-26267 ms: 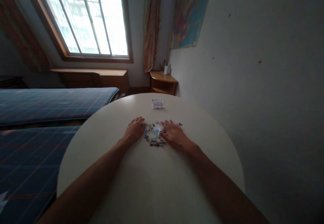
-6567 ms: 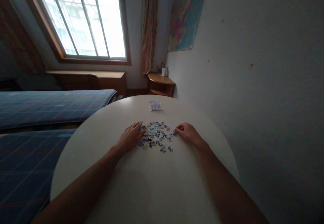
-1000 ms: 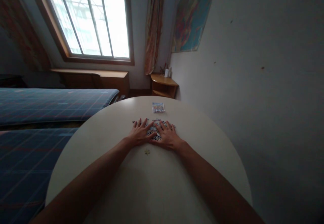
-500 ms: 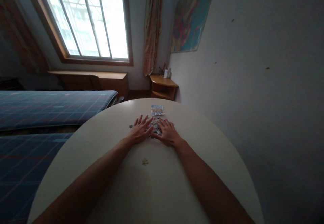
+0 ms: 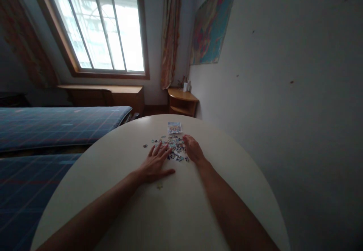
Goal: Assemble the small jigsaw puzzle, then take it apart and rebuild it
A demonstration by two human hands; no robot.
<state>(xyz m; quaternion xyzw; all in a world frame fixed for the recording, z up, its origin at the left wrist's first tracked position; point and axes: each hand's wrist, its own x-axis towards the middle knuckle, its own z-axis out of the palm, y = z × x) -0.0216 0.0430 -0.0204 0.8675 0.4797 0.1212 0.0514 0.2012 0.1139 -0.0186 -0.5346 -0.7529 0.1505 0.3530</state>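
Note:
A pile of small colourful puzzle pieces lies on a round white table. My left hand rests flat on the table just short of the pile, fingers spread and pointing at it. My right hand lies at the pile's right edge, fingers stretched along it and touching the pieces. One stray piece sits near my left wrist, another lies off to the pile's left. A small picture card lies beyond the pile.
A white wall runs close along the table's right side. Two blue checked mattresses lie to the left. A wooden corner shelf and a low cabinet stand under the window at the back.
My left hand has slid back toward me off the pile, uncovering pieces. My right hand has shifted to the pile's right edge. The pieces now lie nearer the card.

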